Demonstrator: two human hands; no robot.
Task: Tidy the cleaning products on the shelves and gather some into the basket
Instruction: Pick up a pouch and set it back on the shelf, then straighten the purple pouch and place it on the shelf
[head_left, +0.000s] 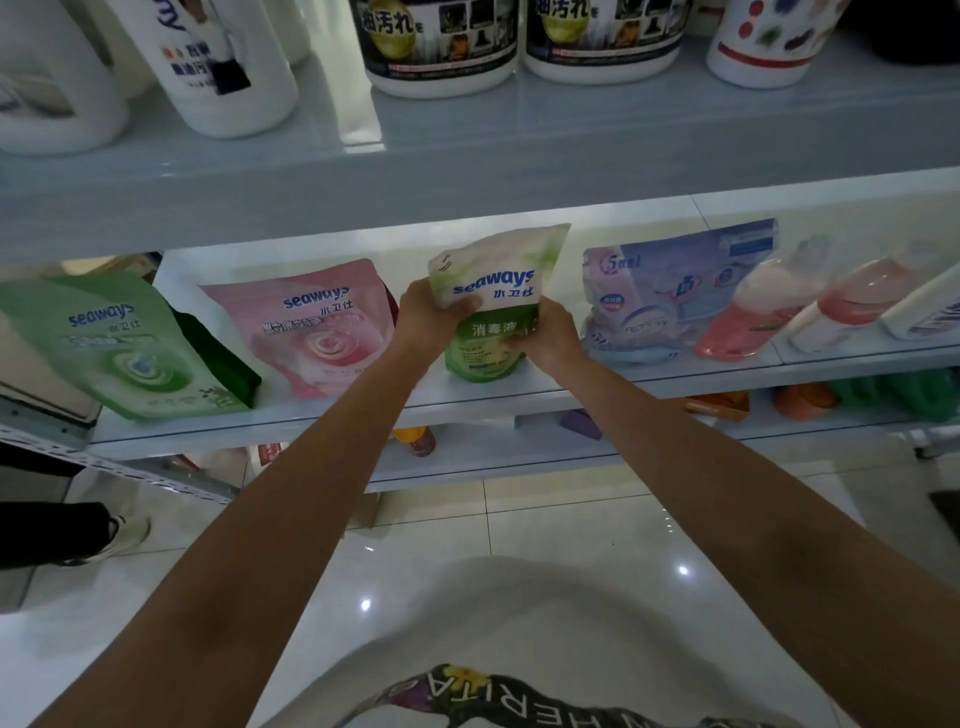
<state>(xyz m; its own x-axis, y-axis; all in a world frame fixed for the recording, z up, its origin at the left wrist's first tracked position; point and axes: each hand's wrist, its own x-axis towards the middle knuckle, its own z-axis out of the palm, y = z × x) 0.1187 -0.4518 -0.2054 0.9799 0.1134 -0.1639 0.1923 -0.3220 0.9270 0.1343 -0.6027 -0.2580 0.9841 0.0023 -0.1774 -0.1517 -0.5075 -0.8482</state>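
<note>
The left hand's (428, 314) thumb (462, 307) is pressing across the front of the green-and-white pouch (498, 280), just under its printed name. The other fingers are curling round its left edge, out of sight behind it. The right hand (553, 340) is clamping the lower right edge the same way, lower down than the left, with its thumb (519, 344) on the front and its fingers hidden at the back. So both hands are closing on the pouch, which is tilting to the right between them above the middle shelf (332, 415). I cannot tell whether its base is touching the shelf or is just clear of it.

The step appears to be setting this pouch straight in its row. The soft sides are likely sagging under a loose grip, so squeezing low, near the base, is the safer way. The base should be seated flat before either thumb lets go.

Left of the left hand, the pink pouch (317, 332) is leaning back, and beyond it the green pouch (124, 343) is doing likewise. Just right of the right hand, the lilac pack (670, 291) is standing close, so the gap for the pouch is narrow. Past the lilac pack, pink bottles (743, 312) are lying tilted. No basket is showing.
</note>
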